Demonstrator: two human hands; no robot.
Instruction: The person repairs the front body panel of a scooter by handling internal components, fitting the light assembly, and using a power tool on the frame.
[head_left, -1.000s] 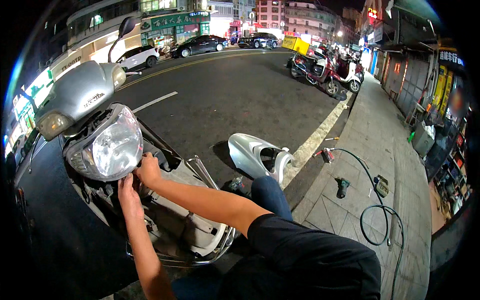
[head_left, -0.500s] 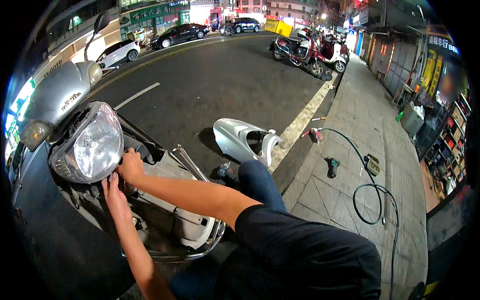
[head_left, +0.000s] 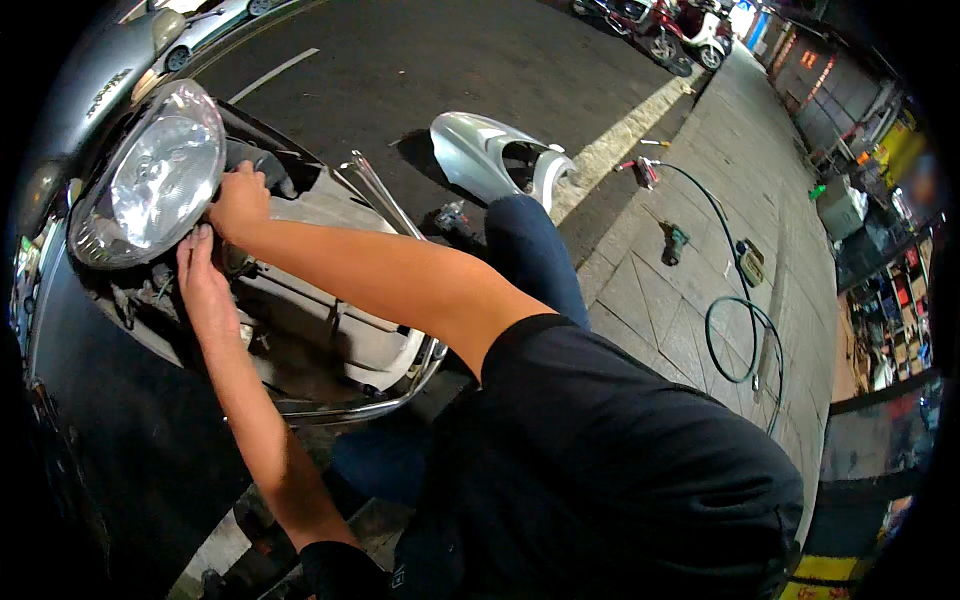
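Observation:
A large clear headlight (head_left: 165,180) sits at the front of a partly stripped scooter, whose grey body (head_left: 95,70) fills the left side. My right hand (head_left: 242,205) is behind the headlight's right edge, fingers curled beside a dark rounded part (head_left: 265,165); whatever they grip is hidden. Below it, my left hand (head_left: 207,290) reaches up with fingers stretched out, the tips at the headlight's lower rim. Under my right forearm lies the scooter's exposed pale inner panel (head_left: 380,340), edged by a chrome bar (head_left: 345,408).
A silver fairing panel (head_left: 475,155) lies on the road beyond my knee (head_left: 530,245). On the pavement to the right are a green power drill (head_left: 675,243), a coiled air hose (head_left: 712,345) with a red-ended tool (head_left: 645,173), and an olive case (head_left: 750,262). Parked scooters (head_left: 665,35) stand farther off.
My view has tipped downward, so the scooter and pavement things sit higher in the picture. Both hands stay at the headlight, with little visible change in their grip.

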